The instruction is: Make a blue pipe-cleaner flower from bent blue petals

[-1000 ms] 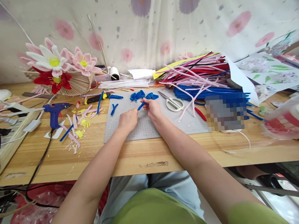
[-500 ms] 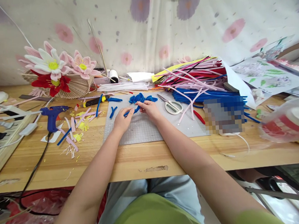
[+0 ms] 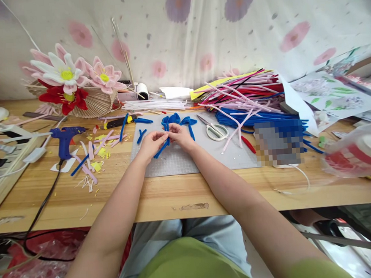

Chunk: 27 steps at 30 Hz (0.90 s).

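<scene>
My left hand [image 3: 150, 143] and my right hand [image 3: 181, 135] meet over a grey cutting mat [image 3: 212, 154], both pinching one blue pipe cleaner [image 3: 161, 150] that slants down to the left between them. Just beyond my fingers lies a cluster of bent blue pipe-cleaner loops [image 3: 175, 120]. More short blue pieces [image 3: 141, 135] rest on the mat's left part.
White-handled scissors [image 3: 215, 129] lie right of my hands. A big pile of blue, red and pink pipe cleaners [image 3: 249, 100] fills the back right. A blue glue gun [image 3: 65, 137], pink and yellow scraps [image 3: 94, 156] and a flower basket [image 3: 74, 89] sit left. Cables hang off the left edge.
Both hands have drawn together near the mat's middle. The blue pipe cleaner, first held up by the right hand near the loops, is now gripped by both hands and points down-left.
</scene>
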Available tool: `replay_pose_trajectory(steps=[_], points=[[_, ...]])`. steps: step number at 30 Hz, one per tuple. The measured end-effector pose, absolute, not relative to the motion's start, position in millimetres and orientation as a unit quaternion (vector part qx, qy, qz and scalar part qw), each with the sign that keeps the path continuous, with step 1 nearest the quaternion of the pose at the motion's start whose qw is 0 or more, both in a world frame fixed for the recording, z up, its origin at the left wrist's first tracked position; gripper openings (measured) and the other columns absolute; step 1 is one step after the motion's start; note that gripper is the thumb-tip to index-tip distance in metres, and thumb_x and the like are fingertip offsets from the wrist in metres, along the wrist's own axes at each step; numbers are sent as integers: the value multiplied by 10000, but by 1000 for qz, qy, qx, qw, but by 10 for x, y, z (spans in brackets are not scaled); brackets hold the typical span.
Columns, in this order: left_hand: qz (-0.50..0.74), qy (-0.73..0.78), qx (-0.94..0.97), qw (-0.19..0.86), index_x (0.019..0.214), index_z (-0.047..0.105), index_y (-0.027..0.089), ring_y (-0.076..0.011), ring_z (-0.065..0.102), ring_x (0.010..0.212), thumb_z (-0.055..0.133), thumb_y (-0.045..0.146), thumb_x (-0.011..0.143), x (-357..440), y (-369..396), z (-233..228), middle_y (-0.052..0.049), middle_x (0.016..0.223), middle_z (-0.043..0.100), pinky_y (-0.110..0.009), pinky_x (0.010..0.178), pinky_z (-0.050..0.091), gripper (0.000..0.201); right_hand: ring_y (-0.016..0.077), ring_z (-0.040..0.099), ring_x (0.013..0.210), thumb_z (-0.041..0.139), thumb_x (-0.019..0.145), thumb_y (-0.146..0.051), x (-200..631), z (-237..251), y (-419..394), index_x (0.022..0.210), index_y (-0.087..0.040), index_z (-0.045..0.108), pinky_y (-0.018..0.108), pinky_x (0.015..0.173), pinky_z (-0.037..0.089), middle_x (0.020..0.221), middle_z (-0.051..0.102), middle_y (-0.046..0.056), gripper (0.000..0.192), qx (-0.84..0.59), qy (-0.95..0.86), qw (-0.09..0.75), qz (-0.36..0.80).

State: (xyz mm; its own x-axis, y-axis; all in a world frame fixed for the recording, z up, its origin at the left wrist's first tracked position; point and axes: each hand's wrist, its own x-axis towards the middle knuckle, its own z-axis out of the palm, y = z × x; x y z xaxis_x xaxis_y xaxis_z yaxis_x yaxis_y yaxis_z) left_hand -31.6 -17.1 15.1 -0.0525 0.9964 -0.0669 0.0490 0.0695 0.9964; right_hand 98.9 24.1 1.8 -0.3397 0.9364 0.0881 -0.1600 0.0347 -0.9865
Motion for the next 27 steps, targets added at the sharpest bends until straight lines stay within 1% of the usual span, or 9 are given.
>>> replay_pose_trajectory(steps=[3,7,11,16,22,27], points=[[465,542,495,495,685,569,147,-66,448,492,690,281,633,-257,-192,124,18,598,562,-199,459,342,188,61,426,406,741,554,-405,943,7,223,691,-210,478,186,410,343,461,472,-104,355,-371,-538,460,601],[454,557,492,492,674,529,154,-76,488,548,655,271,666,-257,-203,113,10,647,562,-190,473,379,171,70,458,430,733,565,-407,947,-3,214,638,-210,444,193,429,372,476,499,-89,358,-367,-541,462,600],[462,572,474,484,722,475,173,-83,498,561,630,233,675,-256,-214,103,36,633,518,-181,461,397,173,75,485,454,745,553,-370,964,-16,206,639,-210,442,201,465,410,496,519,-85,354,-365,-539,463,602],[516,566,446,463,838,448,183,-81,510,560,599,156,677,-279,-168,74,48,659,499,-188,465,430,223,79,531,485,754,535,-371,967,-36,217,629,-203,439,194,471,426,525,533,-79,369,-362,-529,492,589],[594,544,427,411,916,428,200,-81,532,624,614,238,694,-318,-89,38,23,766,533,-213,542,487,292,80,570,523,735,575,-386,981,-38,219,695,-197,476,191,503,453,559,559,-64,342,-387,-473,538,580],[570,551,448,413,912,500,186,-102,559,664,603,275,714,-325,-109,26,-7,805,579,-212,538,475,240,89,588,559,738,576,-384,996,-28,192,730,-193,514,196,520,465,581,576,-56,332,-358,-498,507,606]])
